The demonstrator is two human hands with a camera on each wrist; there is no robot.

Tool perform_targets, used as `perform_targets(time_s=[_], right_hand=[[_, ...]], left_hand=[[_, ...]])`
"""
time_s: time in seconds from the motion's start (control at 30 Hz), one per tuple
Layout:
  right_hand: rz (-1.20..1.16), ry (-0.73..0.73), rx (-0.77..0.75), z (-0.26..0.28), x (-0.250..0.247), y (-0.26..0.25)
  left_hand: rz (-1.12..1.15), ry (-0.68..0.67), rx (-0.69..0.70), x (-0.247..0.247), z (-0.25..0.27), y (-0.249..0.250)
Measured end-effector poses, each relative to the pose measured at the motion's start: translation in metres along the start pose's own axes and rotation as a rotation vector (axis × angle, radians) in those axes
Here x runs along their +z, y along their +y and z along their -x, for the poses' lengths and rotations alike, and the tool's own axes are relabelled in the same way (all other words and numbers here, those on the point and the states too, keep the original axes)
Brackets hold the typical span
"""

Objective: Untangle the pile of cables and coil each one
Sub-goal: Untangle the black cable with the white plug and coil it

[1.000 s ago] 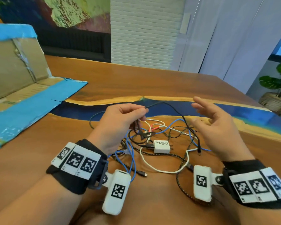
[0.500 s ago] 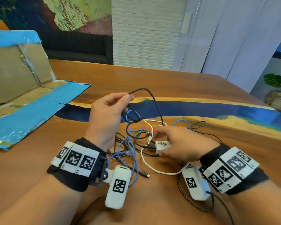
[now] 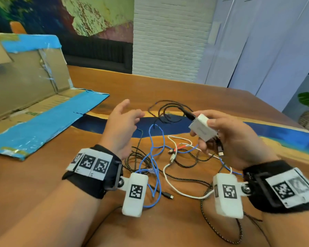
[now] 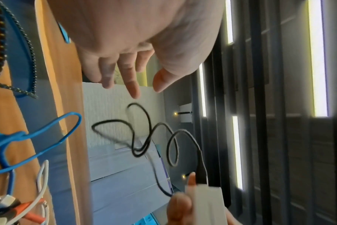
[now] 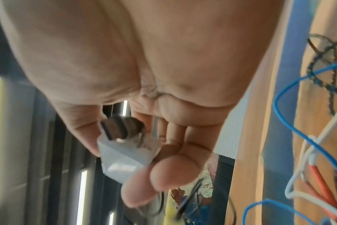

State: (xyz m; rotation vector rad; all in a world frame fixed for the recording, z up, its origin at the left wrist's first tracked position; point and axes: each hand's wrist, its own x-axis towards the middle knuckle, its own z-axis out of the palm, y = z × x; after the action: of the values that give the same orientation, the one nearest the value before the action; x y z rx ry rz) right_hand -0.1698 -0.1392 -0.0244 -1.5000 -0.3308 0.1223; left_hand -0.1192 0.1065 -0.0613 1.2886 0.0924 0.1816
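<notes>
The right hand (image 3: 235, 138) has its grip closed around a white charger block (image 3: 202, 130), thumb and fingers pinching its sides, lifted clear of the surface (image 3: 168, 90). Half a second ago this hand was down on the pile at the block; now the block is in the air, and the black cable (image 3: 168, 111) plugged into it has swung up in loose loops between the hands. The left hand (image 3: 122, 125), which was pinching that black cable, has let go: its grip is released, fingers spread and relaxed, palm turned toward the dangling loops and empty. This likely means the black cable is nearly free of the tangle and ready to be gathered for coiling. The blue cable (image 3: 155, 154), white cable (image 3: 177, 186) and braided cable (image 3: 205, 211) lie crossed over one another on the surface below, near the wrists. Both forearms hover above the surface, hands raised well apart from each other.
</notes>
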Motion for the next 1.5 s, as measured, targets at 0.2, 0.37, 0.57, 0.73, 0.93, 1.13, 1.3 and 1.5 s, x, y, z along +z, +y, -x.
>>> perform_targets(time_s=[0.2,0.37,0.57,0.73,0.93,1.13,1.3,1.5], right_hand=[[-0.068,0.116,-0.094,0.0,0.022,0.038],[0.414,0.032,-0.108,0.007,0.026,0.057],[0.338,0.063,0.01,0.02,0.018,0.048],[0.142,0.349,-0.046,0.017,-0.019,0.043],[0.334,0.384,-0.338,0.021,-0.005,0.037],[0.568,0.052,-0.177,0.021,0.014,0.046],[0.208,0.259,-0.181,0.021,-0.015,0.04],[-0.058,0.205,-0.102,0.019,-0.005,0.041]], left_hand=[[-0.301,-0.252,0.021,0.018,0.029,0.003],[-0.453,-0.448,0.116,0.025,0.038,-0.009],[-0.251,-0.422,0.135,0.03,0.041,-0.014],[-0.18,-0.391,0.111,0.03,0.042,-0.01],[-0.231,-0.55,0.2,0.031,0.051,-0.009],[0.019,-0.512,0.211,0.026,0.048,0.003],[0.1,-0.212,0.187,0.005,0.024,0.017],[-0.072,-0.263,0.106,0.009,0.026,0.01]])
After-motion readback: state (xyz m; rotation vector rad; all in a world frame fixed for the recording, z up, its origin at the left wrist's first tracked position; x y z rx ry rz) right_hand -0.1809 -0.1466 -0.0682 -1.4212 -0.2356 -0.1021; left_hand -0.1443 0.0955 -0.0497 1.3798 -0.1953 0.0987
